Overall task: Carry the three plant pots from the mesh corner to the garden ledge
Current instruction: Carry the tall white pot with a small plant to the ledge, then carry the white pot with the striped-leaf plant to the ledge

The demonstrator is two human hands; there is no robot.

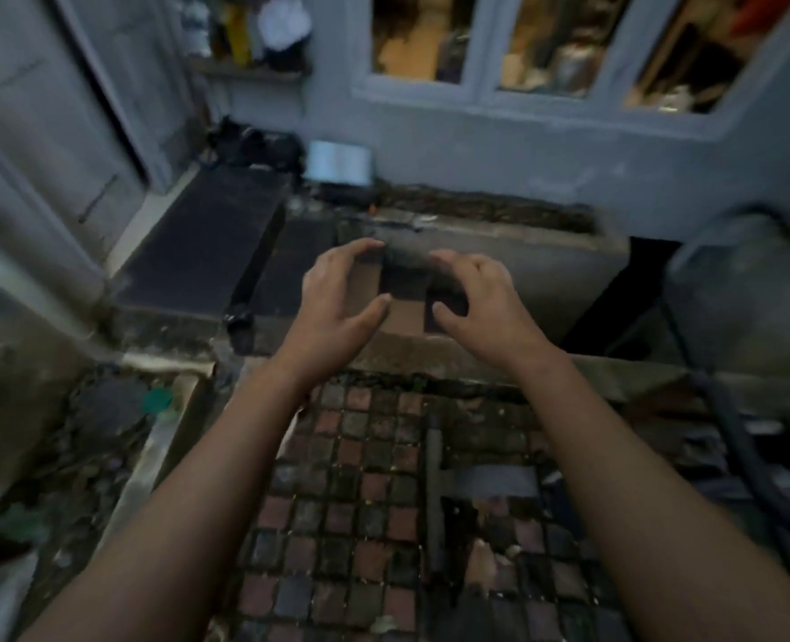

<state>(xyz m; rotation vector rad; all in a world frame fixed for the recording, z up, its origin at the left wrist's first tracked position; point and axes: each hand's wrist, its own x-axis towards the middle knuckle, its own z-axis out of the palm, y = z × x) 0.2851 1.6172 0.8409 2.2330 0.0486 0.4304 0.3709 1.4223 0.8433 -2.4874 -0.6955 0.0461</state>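
Both my arms stretch forward over a floor of small red and grey tiles. My left hand (337,294) and my right hand (476,298) are held a little apart with fingers curled and spread, and nothing lies between them. Beyond them runs a grey concrete ledge (522,252) with dark soil and dry debris along its top, under a window. No plant pot shows clearly anywhere in the blurred head view.
A dark mat (207,243) lies at the left by a grey door. A black hose (744,456) curls at the right beside a grey bulky object (749,289). A dark bar (434,493) lies on the tiles. Soil and rubble fill the lower left.
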